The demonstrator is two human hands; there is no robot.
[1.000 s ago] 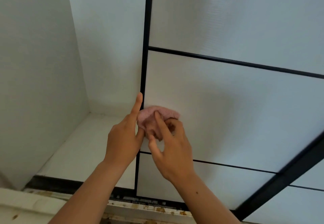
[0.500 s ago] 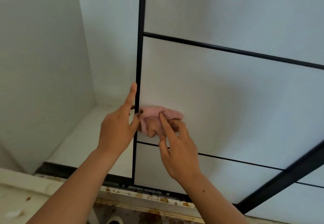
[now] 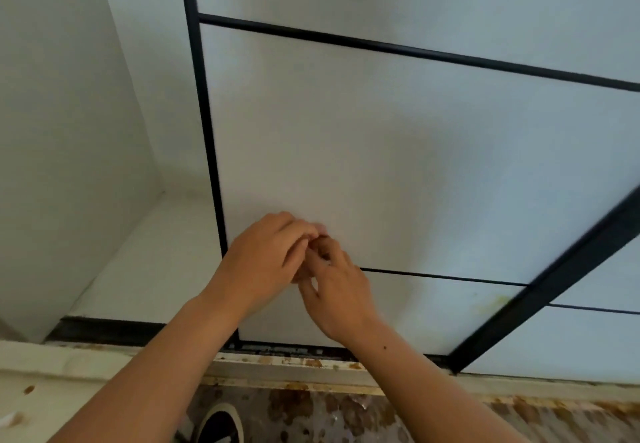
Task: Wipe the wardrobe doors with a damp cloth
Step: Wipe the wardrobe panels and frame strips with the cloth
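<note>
The white wardrobe door [image 3: 381,148] with its thin black frame [image 3: 207,131] fills the view ahead. Low on its middle panel, just above a black crossbar [image 3: 450,275], my two hands meet. My left hand [image 3: 266,255] curls over the pink cloth [image 3: 322,247] and hides nearly all of it. My right hand [image 3: 339,290] comes up from below, and its fingers pinch the same bundle. Only a small shadowed bit of cloth shows between the hands.
Left of the door the wardrobe stands open, showing a white shelf floor [image 3: 156,252]. A second door's thick black frame [image 3: 554,276] crosses at the right. The bottom track [image 3: 277,349] and stained sill [image 3: 294,370] run below. A shoe [image 3: 218,422] shows underneath.
My left hand left the door's black edge and closed over the cloth, joining my right hand. The cloth, plainly visible before, is now almost hidden. The view shifted so the door sits further right.
</note>
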